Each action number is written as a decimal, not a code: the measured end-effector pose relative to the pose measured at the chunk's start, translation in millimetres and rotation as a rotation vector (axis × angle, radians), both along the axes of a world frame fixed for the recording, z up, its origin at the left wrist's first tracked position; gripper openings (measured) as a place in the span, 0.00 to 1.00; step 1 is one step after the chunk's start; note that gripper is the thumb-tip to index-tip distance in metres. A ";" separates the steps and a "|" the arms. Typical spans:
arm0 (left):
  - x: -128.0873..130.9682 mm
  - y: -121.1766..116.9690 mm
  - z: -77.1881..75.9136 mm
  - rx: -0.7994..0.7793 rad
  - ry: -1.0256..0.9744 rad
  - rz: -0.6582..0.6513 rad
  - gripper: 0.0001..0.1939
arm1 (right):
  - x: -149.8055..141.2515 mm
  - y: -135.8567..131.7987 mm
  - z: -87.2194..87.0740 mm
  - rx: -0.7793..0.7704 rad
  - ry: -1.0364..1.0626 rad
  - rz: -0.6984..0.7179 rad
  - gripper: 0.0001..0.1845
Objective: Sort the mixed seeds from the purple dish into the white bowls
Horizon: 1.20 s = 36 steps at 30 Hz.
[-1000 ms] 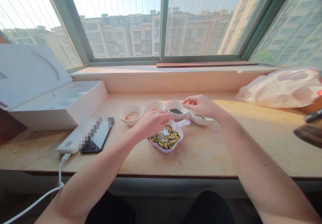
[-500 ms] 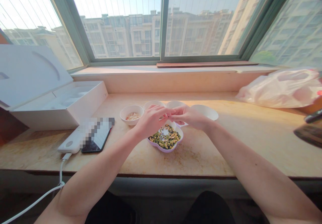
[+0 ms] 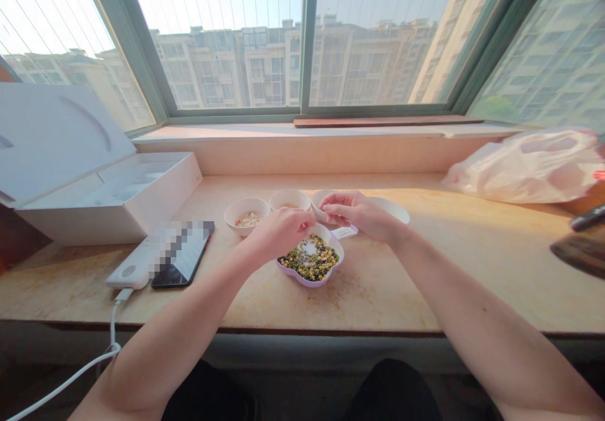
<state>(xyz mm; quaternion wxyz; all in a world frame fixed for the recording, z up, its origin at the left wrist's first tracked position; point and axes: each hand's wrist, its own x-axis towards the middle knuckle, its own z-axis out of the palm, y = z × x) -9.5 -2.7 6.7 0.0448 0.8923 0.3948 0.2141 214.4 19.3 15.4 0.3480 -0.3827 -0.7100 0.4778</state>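
A lilac-rimmed bowl with a handle (image 3: 295, 274) stands in front of me, holding mixed green, yellow and black beans (image 3: 314, 266). Over its back left rim is my left hand (image 3: 283, 229), fingers curled in; whatever they hold is too small to make out. My right hand (image 3: 354, 213) hovers by the third white bowl (image 3: 320, 199), thumb and fingertips pinched together, their content hidden. To the left, one white bowl (image 3: 231, 219) holds pale flat pieces (image 3: 249, 219). Beside it is a second white bowl (image 3: 289, 195). Partly behind my right hand lies a white dish (image 3: 397, 210).
On the left are an open white box (image 3: 161, 200), a white power bank (image 3: 127, 273) with a cable (image 3: 113, 326), and a phone (image 3: 177, 273). A plastic bag (image 3: 524, 166) lies at the back right, with a dark object (image 3: 581, 247) at the right edge.
My hands, which were together above the bean bowl, have come apart. The left has moved slightly left and down; the right has shifted right, uncovering the bowl's handle.
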 end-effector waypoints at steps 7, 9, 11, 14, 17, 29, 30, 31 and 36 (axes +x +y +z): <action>2.4 0.7 -4.6 -0.116 0.224 -0.178 0.12 | 26.2 13.4 2.3 0.320 -0.435 -0.313 0.15; 3.5 2.9 -7.6 -0.138 0.240 -0.189 0.12 | 35.0 18.6 5.5 0.416 -0.614 -0.422 0.13; 4.0 5.1 -10.6 -0.160 0.252 -0.194 0.12 | 44.3 23.2 8.4 0.435 -0.757 -0.494 0.12; 3.8 7.1 -13.8 -0.193 0.254 -0.207 0.12 | 59.5 28.4 10.5 0.376 -0.929 -0.571 0.12; 3.4 7.6 -15.0 -0.208 0.252 -0.216 0.13 | 74.2 31.6 10.7 0.246 -1.056 -0.596 0.10; -0.4 9.6 -21.9 -0.148 0.322 -0.171 0.13 | 91.7 36.6 7.5 0.084 -1.103 -0.518 0.08; -0.5 9.7 -21.9 -0.145 0.332 -0.173 0.14 | 91.4 36.6 7.1 0.100 -1.100 -0.533 0.09; -0.3 9.7 -21.6 -0.140 0.343 -0.180 0.13 | 90.7 36.5 6.8 0.113 -1.098 -0.550 0.09; 3.6 7.7 -18.7 -0.088 0.422 -0.232 0.11 | 83.6 33.7 8.2 0.105 -1.102 -0.580 0.11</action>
